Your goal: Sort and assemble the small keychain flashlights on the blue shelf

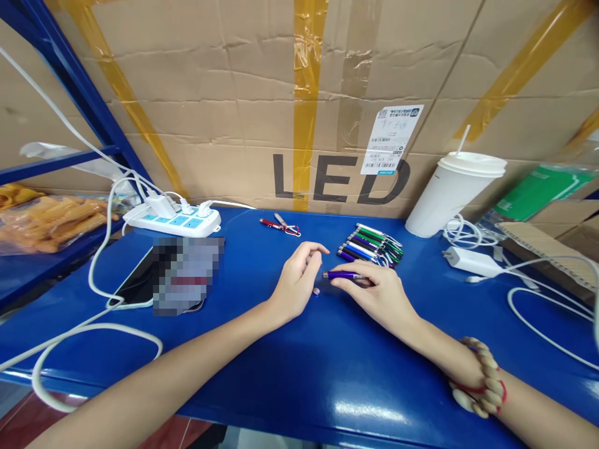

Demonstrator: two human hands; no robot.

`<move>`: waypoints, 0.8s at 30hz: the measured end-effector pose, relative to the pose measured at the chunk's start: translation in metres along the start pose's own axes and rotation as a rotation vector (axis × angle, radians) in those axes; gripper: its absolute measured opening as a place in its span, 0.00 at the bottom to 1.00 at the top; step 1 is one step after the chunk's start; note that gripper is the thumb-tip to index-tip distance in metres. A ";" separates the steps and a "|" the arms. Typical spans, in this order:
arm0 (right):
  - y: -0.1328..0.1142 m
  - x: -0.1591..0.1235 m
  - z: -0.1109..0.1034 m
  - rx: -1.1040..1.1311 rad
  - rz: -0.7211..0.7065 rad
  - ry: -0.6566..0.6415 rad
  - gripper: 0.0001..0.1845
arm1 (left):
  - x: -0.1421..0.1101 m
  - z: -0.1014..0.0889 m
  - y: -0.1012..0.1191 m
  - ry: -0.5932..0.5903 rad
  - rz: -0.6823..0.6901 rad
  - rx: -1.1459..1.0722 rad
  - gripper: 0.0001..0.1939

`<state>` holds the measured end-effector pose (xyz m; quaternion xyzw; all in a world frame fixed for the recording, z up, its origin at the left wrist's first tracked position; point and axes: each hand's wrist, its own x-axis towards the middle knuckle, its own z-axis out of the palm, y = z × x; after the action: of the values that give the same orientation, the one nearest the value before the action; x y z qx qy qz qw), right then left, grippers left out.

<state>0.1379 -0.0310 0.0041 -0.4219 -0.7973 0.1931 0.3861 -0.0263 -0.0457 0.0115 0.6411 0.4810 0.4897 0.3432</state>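
Purple tube (340, 275): one, pinched in right hand (382, 292); left hand (296, 280) half-curled, hold unclear; one cup (442, 196).

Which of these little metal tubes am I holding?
The purple tube in your right hand. The others, the bunch just beyond that hand and the red tube farther left, lie on the table.

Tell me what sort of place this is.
Probably a makeshift workstation in a storeroom or small workshop: a blue work surface with blue metal framing at the left, large taped cardboard printed "LED" behind it, and a row of slim pen-like items laid out.
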 end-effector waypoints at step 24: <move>0.003 0.000 -0.001 0.044 0.032 0.014 0.13 | 0.002 0.000 -0.002 0.000 0.008 -0.003 0.14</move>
<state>0.1397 -0.0292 0.0028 -0.4274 -0.7833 0.2138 0.3976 -0.0269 -0.0432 0.0106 0.6424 0.4776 0.4920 0.3423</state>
